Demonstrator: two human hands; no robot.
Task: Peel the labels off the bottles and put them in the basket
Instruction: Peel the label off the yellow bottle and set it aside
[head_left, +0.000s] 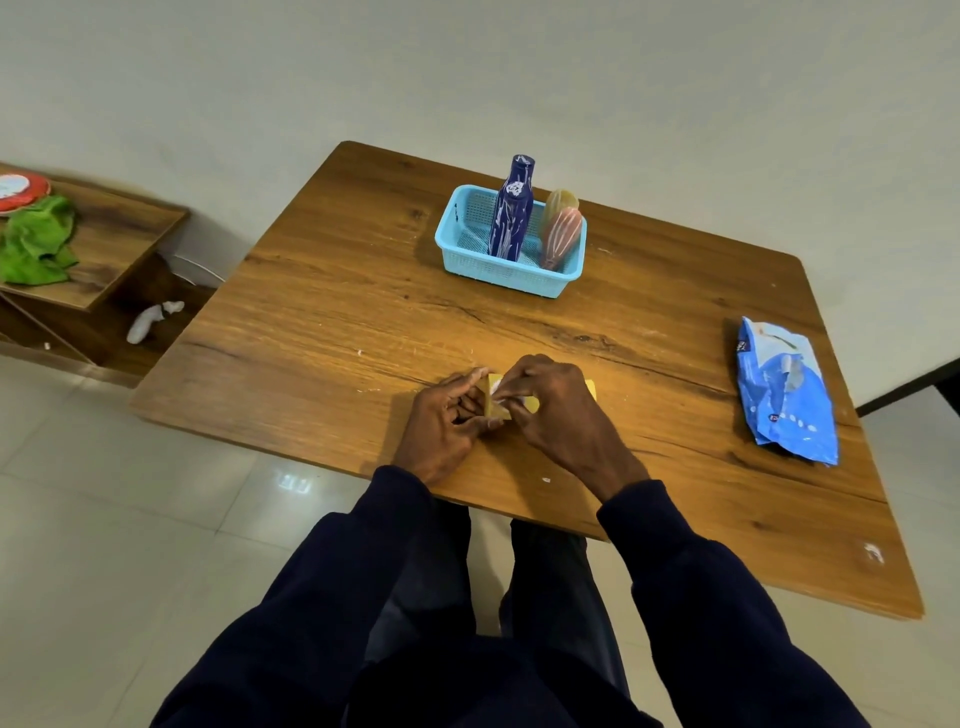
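Broadly, one wooden worktop (363, 312) fills the middle, with one low wooden shelf unit (130, 228) on the floor to its left holding one green cloth (36, 244). One crumpled blue plastic packet (784, 395) lies near the worktop's right edge. One light blue mesh basket (493, 278) sits toward the far side and holds three bottles: a dark blue bottle (511, 218) streaked with white, standing upright, a pink ribbed bottle (561, 236) and a pale yellow ribbed bottle (561, 200) behind it. A fourth, the yellow bottle (530, 402), lies near the front edge, mostly covered by two hands held together. The left hand (441, 415) curls round one end of it. The right hand (550, 405) lies over it, fingertips pinching one small white label (496, 385).
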